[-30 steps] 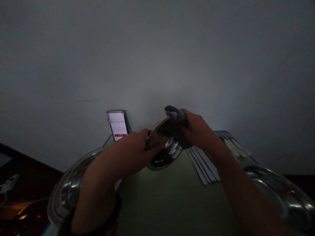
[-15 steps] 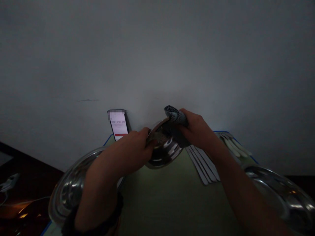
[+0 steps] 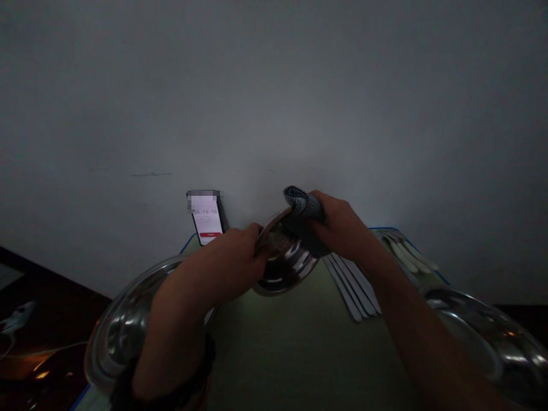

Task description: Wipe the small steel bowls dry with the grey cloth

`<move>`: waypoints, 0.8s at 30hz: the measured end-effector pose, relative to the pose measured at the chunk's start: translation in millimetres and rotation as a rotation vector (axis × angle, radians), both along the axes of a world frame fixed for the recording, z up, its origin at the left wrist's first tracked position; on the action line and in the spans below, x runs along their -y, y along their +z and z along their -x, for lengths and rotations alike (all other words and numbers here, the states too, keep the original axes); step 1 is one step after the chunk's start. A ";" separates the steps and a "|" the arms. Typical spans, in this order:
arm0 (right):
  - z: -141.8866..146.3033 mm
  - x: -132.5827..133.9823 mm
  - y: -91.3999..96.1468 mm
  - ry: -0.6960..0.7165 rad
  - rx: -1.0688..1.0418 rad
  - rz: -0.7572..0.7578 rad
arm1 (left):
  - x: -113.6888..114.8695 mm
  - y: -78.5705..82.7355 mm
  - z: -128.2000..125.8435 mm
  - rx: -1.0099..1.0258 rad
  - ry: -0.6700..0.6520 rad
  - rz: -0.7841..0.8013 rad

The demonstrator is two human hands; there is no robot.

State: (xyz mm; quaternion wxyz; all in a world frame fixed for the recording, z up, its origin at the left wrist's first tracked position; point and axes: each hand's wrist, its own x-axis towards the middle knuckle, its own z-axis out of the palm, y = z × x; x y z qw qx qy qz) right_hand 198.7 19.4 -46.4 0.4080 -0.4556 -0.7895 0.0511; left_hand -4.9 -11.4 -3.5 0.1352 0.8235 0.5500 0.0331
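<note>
A shiny metal bowl [image 3: 285, 274] is held up on its side above the table, its rim facing partly away from me. My left hand [image 3: 242, 254] is closed on the bowl's left edge. In my right hand [image 3: 338, 220] is a folded grey checked cloth [image 3: 302, 205], wrapped over the bowl's upper right rim and pressed against it. Part of the cloth hangs down along the bowl's right side. The right fingertips are hidden behind the cloth.
A large metal basin [image 3: 122, 331] stands at the left, another basin [image 3: 509, 337] at the right. Several flat metal utensils [image 3: 351, 285] and white-handled cutlery [image 3: 409, 254] lie on the green table [image 3: 274, 354]. A phone [image 3: 208, 220] leans against the wall [image 3: 274, 103].
Very little differs. My right hand and the cloth have shifted slightly left along the rim, and the bowl has tipped a touch.
</note>
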 end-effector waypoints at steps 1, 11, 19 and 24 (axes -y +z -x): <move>0.2 0.1 0.1 0.001 -0.001 0.000 | 0.0 0.2 -0.3 -0.003 0.001 0.001; 0.1 0.7 -0.2 0.019 0.000 0.003 | 1.8 2.0 -0.7 -0.015 0.006 0.008; 1.2 1.6 -0.3 0.006 0.002 -0.006 | 0.9 1.0 1.3 -0.003 -0.022 -0.006; 1.8 2.1 -0.4 -0.001 0.012 0.001 | 1.1 0.7 1.5 0.001 -0.006 0.020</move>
